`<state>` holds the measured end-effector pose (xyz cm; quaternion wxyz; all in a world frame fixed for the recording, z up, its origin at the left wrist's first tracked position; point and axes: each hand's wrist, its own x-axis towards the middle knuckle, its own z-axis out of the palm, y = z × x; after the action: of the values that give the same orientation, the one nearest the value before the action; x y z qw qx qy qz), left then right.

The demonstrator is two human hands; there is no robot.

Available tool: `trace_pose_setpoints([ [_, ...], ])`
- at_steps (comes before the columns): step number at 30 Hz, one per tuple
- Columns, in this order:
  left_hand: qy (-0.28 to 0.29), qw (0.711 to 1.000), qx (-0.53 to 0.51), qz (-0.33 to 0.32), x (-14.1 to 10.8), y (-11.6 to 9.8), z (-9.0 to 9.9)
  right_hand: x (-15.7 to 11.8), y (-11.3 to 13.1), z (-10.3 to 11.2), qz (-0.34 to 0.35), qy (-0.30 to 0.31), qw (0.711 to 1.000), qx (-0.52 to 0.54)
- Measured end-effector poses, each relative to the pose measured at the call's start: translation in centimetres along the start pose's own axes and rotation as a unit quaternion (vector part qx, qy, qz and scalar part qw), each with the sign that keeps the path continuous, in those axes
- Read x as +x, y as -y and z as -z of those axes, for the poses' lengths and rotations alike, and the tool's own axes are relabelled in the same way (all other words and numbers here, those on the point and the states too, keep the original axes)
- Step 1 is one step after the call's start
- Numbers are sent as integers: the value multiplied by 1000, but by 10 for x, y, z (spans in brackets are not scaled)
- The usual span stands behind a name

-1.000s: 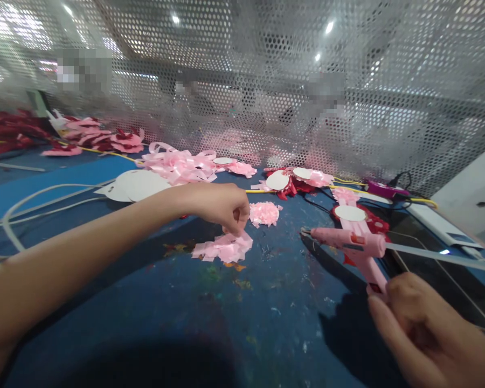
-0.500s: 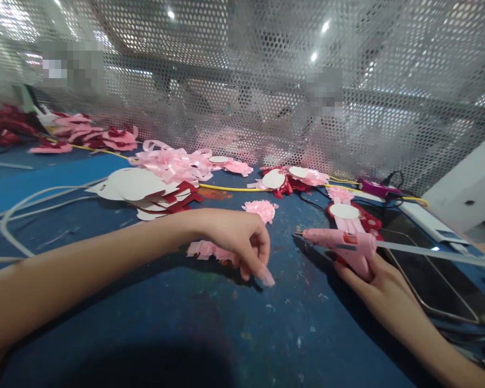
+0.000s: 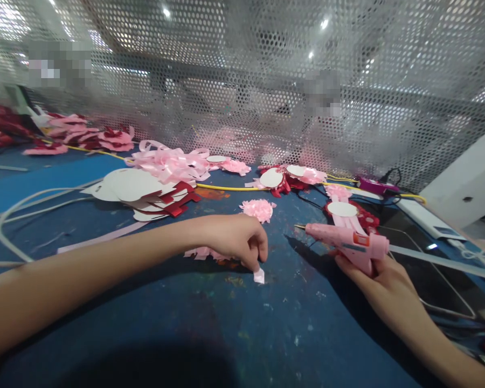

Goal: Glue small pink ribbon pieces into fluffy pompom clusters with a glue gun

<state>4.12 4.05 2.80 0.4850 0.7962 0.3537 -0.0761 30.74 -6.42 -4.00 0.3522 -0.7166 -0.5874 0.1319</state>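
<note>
So the small pale pink square of shiny ribbon [image 3: 259, 276] is at the left hand's [image 3: 239, 245] fingertips, right around the middle of the blue, paint-stained surface [image 3: 234, 334]. The fingers are pinched narrow on its upper edge and it hangs down below them; can't tell if the bottom edge touches the surface.

Over on the right, the right hand [image 3: 382, 283] has its fingers curled around the handle of a pink plastic glue gun [image 3: 343, 242]. The metal tip points left, toward the ribbon square but well apart from it, and a long translucent glue stick [image 3: 436, 260] pokes out the back.

Partly hidden behind the left hand there's a low heap of pink ribbon pieces [image 3: 204, 253]. Just past the hand sits a round ruffled pink rosette [image 3: 261, 209]. Farther left is a fanned stack of white and red card shapes [image 3: 133, 186], with a tangle of loose pink satin ribbon [image 3: 172, 161] right behind it.

Near the glue gun, a white oval disc [image 3: 343, 209] lies on red and pink ribbon. A yellow cable [image 3: 222, 188] runs across the back, and a grey perforated metal screen [image 3: 242, 70] stands behind everything.
</note>
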Motion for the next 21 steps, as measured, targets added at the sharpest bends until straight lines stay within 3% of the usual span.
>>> trace_pose_setpoints([
  [6,-20,994,101,-32,-7,-7,-9,0,2,1,-9,8,1000,8],
  [10,-29,999,24,-17,-10,-16,-8,0,4,2,-2,-4,1000,25],
  [14,-41,994,-79,-59,-6,-19,-10,0,8,2,11,-37,998,51],
  [21,-73,989,-100,-84,-8,-29,-21,-1,10,2,15,-30,998,58],
])
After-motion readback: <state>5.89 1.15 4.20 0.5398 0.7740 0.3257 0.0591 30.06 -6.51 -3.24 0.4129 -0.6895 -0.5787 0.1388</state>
